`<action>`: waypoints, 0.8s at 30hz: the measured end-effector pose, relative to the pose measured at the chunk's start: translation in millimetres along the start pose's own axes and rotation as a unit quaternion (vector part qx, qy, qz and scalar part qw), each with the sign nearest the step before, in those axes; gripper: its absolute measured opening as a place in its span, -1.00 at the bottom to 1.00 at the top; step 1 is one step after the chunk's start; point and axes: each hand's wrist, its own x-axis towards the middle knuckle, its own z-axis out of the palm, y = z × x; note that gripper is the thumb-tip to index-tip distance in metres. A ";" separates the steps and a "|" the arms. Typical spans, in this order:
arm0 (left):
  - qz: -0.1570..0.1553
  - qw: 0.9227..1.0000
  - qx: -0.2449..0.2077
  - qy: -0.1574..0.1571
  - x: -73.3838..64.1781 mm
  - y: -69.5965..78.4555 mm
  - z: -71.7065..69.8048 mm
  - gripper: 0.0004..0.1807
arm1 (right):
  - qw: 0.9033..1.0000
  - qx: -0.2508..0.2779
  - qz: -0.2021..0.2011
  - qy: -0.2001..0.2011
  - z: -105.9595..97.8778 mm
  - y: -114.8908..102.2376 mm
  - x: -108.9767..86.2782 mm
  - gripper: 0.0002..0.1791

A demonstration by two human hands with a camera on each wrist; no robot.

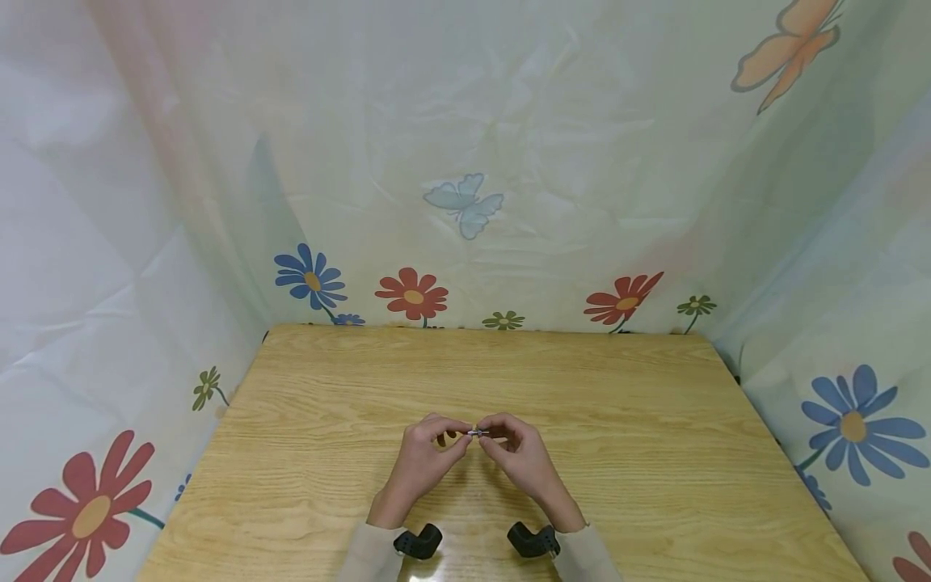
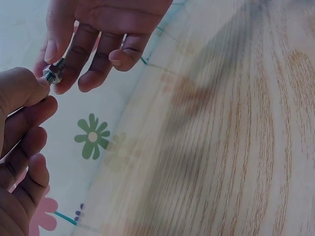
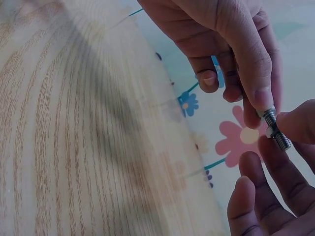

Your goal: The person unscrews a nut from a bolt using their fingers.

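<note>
Bolt point(image 3: 276, 130) over table point(image 1: 655, 388), curtain point(image 1: 582, 162) behind

Curtained booth: floral sheeting point(image 1: 567, 178) behind, beside wooden table point(image 1: 655, 420).

bolt point(image 3: 274, 132): between left grip point(image 1: 427, 456) and right grip point(image 1: 524, 462) | table point(image 1: 291, 453): below | curtain point(image 1: 582, 162): behind

Worktop point(image 1: 618, 388): light wood grain, glossy, glare spot point(image 1: 424, 577) at its near edge. Creased pale sheet point(image 1: 349, 137) behind worktop and along both its sides. Blue butterfly point(image 1: 468, 207) above worktop's far edge, orange butterfly point(image 1: 785, 55) higher, right. Flowers point(image 1: 412, 296) low around worktop.
</note>
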 end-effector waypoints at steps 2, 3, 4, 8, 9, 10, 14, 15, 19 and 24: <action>0.008 1.000 0.000 0.004 0.1 -0.9 0.5 -0.88 | 1.000 0.002 -0.005 0.000 -0.1 -0.4 0.0 -0.77; 0.014 1.000 0.001 0.007 0.0 -1.4 0.8 -0.88 | 1.000 0.001 -0.006 0.001 -0.1 -0.4 0.1 -0.75; 0.017 1.000 0.000 0.010 -0.1 -2.1 1.2 -0.88 | 1.000 -0.001 -0.003 0.004 -0.1 -0.5 0.3 -0.74; 0.028 0.999 -0.001 0.017 0.3 -3.8 1.7 -0.89 | 0.999 -0.006 0.028 0.024 0.6 -1.3 0.9 -0.70; 0.029 0.999 -0.002 0.018 0.4 -4.0 1.7 -0.89 | 0.999 -0.007 0.038 0.030 0.9 -1.4 1.0 -0.71; 0.032 0.999 -0.003 0.019 0.6 -4.2 1.9 -0.89 | 0.998 -0.010 0.048 0.035 1.1 -1.5 1.0 -0.72; 0.035 0.999 -0.002 0.020 0.9 -3.8 1.8 -0.88 | 0.997 -0.024 0.067 0.042 1.9 -0.4 0.7 -0.78; 0.035 0.999 0.000 0.019 0.9 -3.7 1.8 -0.88 | 0.996 -0.028 0.067 0.041 1.8 0.0 0.7 -0.80; 0.028 0.999 0.000 0.015 0.8 -2.0 1.2 -0.90 | 0.997 -0.032 0.065 0.032 1.8 0.7 0.7 -0.83; 0.022 1.000 0.001 0.014 0.4 0.4 0.8 -0.90 | 0.998 -0.023 0.050 0.016 0.8 1.3 0.8 -0.80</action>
